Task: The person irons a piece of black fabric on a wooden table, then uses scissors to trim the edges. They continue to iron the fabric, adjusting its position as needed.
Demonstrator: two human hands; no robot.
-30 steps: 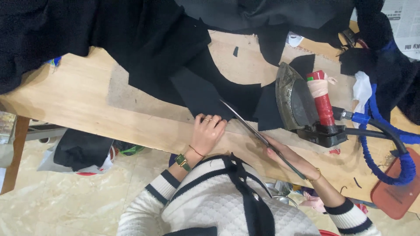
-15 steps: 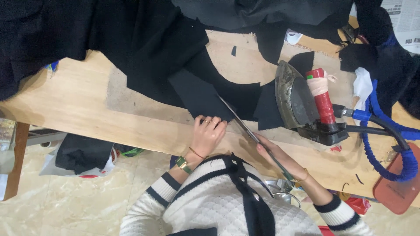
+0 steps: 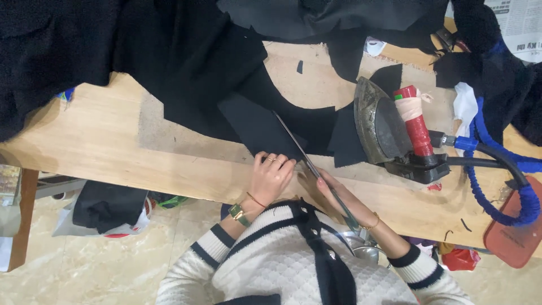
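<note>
My left hand [image 3: 271, 176], with a watch on the wrist, lies flat on the near edge of a black fabric piece [image 3: 254, 127] spread on the wooden table [image 3: 113, 147]. My right hand [image 3: 334, 192] grips long metal scissors [image 3: 299, 151]. The blades run diagonally away from me across the black fabric, just right of my left fingers. The scissor handles sit low by my right wrist, partly hidden by my sleeve.
A heavy iron [image 3: 384, 127] with a red handle [image 3: 415, 121] rests on the table to the right, with a blue hose [image 3: 488, 189] looping to a red pad [image 3: 516, 229]. Piles of black cloth [image 3: 84, 45] cover the far side. Newspaper [image 3: 522, 22] lies at the top right.
The scissor tip has crept a little farther along the black fabric. Both hands stay almost in place.
</note>
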